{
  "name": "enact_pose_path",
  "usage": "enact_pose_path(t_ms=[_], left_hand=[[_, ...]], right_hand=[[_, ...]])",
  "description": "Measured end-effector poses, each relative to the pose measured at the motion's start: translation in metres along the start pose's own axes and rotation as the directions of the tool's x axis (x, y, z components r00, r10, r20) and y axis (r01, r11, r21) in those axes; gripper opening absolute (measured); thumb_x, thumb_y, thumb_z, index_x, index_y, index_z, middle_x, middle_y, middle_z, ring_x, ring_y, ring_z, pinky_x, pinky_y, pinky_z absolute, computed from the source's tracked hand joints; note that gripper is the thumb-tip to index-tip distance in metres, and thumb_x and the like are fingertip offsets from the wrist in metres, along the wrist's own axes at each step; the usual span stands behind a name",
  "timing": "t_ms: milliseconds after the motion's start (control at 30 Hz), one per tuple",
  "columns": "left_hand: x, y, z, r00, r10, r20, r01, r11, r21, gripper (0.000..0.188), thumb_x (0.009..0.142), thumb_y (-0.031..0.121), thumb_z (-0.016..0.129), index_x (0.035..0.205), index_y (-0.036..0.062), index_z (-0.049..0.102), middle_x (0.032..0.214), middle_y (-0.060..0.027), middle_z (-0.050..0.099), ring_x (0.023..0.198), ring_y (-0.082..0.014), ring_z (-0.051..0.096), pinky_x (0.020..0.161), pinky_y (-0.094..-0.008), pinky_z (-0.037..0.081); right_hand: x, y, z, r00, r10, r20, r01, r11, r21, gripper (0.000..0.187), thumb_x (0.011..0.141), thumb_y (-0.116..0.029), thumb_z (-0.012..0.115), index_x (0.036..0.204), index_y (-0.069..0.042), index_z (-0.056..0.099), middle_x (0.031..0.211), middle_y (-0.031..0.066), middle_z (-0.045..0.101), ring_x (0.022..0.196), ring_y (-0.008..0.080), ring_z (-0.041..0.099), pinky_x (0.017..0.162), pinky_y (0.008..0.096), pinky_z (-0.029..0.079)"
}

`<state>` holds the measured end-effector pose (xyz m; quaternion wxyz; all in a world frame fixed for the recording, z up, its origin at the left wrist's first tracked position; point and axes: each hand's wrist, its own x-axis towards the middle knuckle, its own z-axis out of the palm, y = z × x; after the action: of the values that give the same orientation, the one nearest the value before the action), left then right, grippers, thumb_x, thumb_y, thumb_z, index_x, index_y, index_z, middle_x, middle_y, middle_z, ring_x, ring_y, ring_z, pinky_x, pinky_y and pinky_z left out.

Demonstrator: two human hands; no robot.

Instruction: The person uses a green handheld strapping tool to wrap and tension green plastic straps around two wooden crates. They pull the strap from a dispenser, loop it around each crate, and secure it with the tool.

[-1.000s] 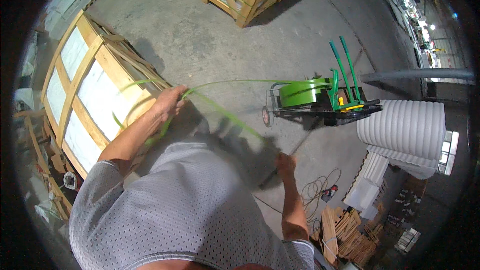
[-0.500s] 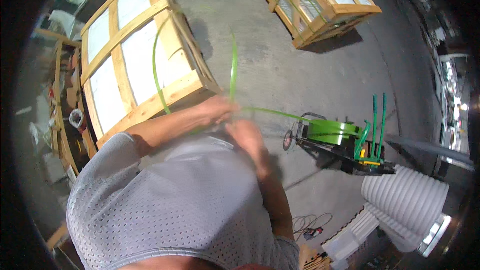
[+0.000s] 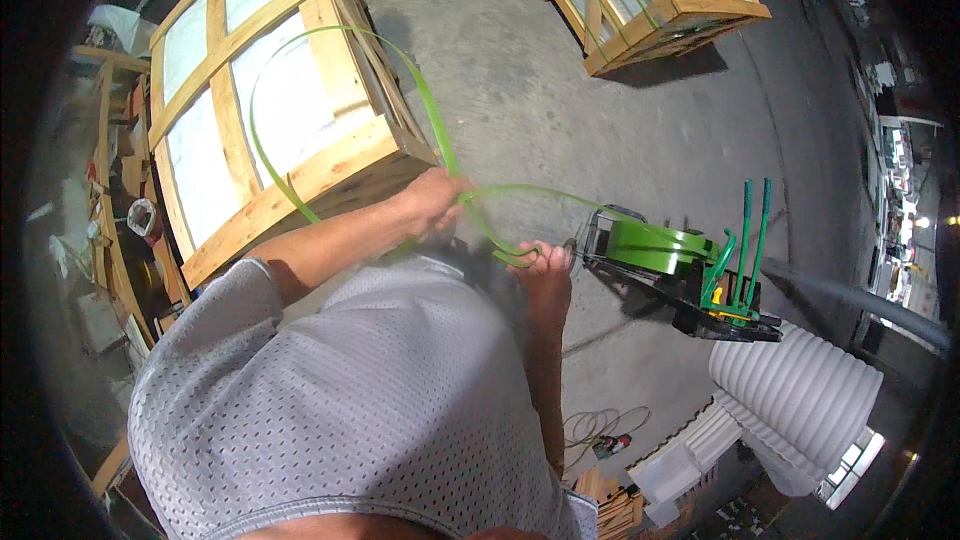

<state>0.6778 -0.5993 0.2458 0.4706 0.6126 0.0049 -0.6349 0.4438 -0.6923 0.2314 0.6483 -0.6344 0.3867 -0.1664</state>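
My left hand (image 3: 437,199) is closed around a green strapping band (image 3: 432,112) in front of my body. From it the band rises in a large loop that passes in front of a wooden crate (image 3: 290,175) with white-wrapped contents. Lower and to the right, my right hand (image 3: 545,265) pinches a curled end part of the same band. Another stretch runs from near my left hand to the green strap coil (image 3: 655,248) on a black wheeled strapping cart. Green-handled tools (image 3: 748,245) stand upright at the cart's right end.
A second wooden crate (image 3: 640,10), bound with green straps, stands at the far right. White ribbed foam rolls (image 3: 795,395) lie at the lower right, near a coiled cable (image 3: 597,430) on the floor. Wooden frames (image 3: 108,200) and clutter line the left side.
My right hand has moved right and down, away from my left hand, pulling part of the band along. The loop has widened to the left.
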Motion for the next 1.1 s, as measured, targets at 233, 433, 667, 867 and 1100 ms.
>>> enact_pose_path(t_ms=[233,433,667,867,1100], left_hand=[[0.000,-0.004,-0.002,1.000,-0.004,-0.004,0.004,1.000,0.011,0.028,0.096,0.028,0.047,0.082,0.0057,0.054,0.047,0.0012,0.038,0.038,-0.0108,0.031,0.037,-0.0273,0.026],[-0.003,-0.009,-0.001,0.997,0.059,-0.046,-0.055,0.995,0.082,0.029,0.096,0.030,0.049,0.082,0.0055,0.054,0.047,0.0014,0.038,0.038,-0.0103,0.031,0.036,-0.0266,0.027],[-0.011,-0.013,0.003,0.994,0.108,0.009,-0.108,0.989,0.096,0.027,0.094,0.030,0.048,0.085,0.0054,0.056,0.056,-0.0012,0.045,0.044,-0.0129,0.038,0.040,-0.0290,0.031],[-0.022,-0.012,0.006,0.995,0.100,0.029,-0.103,0.986,0.130,0.027,0.095,0.030,0.048,0.088,0.0048,0.056,0.060,-0.0012,0.046,0.046,-0.0130,0.040,0.041,-0.0288,0.031],[-0.033,-0.014,0.015,0.985,0.161,0.054,-0.168,0.972,0.166,0.027,0.094,0.028,0.049,0.082,0.0054,0.057,0.062,-0.0014,0.049,0.045,-0.0111,0.039,0.041,-0.0279,0.029]], right_hand=[[-0.010,-0.034,0.009,0.993,0.107,0.045,-0.112,0.986,0.124,0.044,0.098,-0.031,0.038,0.117,0.006,0.052,0.103,0.0140,0.061,0.092,0.0195,0.060,0.083,0.0302,0.048],[-0.010,-0.032,-0.007,0.906,0.373,0.202,-0.398,0.911,0.104,0.037,0.096,-0.028,0.042,0.103,0.006,0.057,0.102,0.0141,0.061,0.085,0.0181,0.060,0.078,0.0300,0.049],[-0.030,-0.019,-0.007,0.969,-0.086,0.234,0.125,0.980,-0.156,0.022,0.092,-0.019,0.050,0.086,0.002,0.053,0.080,0.0144,0.056,0.077,0.0290,0.059,0.072,0.0390,0.049],[-0.037,-0.036,-0.012,0.942,0.202,0.267,-0.201,0.979,-0.033,0.035,0.097,-0.026,0.040,0.075,-0.003,0.053,0.071,0.0044,0.055,0.075,0.0168,0.054,0.076,0.0306,0.040],[-0.037,-0.034,-0.040,0.772,0.325,0.546,-0.479,0.862,0.164,0.030,0.097,-0.028,0.049,0.092,0.000,0.057,0.074,0.0029,0.055,0.067,0.0150,0.054,0.063,0.0313,0.043]])
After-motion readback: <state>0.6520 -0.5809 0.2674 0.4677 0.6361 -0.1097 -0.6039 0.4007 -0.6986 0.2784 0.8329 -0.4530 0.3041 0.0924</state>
